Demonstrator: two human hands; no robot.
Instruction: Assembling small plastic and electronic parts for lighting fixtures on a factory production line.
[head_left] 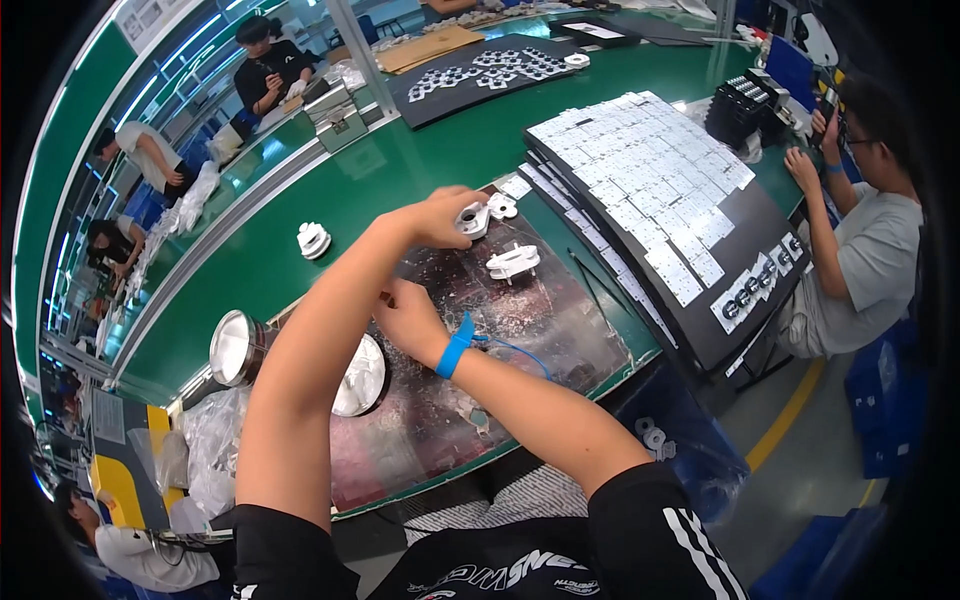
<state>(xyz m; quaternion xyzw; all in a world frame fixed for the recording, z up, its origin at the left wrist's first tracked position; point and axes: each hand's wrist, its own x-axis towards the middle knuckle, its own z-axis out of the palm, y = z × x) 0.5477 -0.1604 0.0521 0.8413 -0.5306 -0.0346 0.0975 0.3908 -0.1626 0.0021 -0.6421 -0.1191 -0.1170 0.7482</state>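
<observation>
My left arm reaches across to the far side of a worn dark board [540, 330]. There my left hand [445, 216] has its fingers closed on a white plastic part [473, 220] with a round hole. Right beside that part is a second small white part [503, 207]. A white slotted plastic piece [513, 262] sits on the board, nearer to me. My right hand [408, 314], with a blue wrist strap [457, 346], is closed beside my left forearm, which hides its fingertips. What they hold, if anything, cannot be made out.
A round tin of white material [237, 348] and a bowl of white paste [362, 378] stand at the left. Another white part [313, 240] rests on the green table [400, 165]. Stacked black panels with white plates [640, 170] lie right, near a seated co-worker [860, 220].
</observation>
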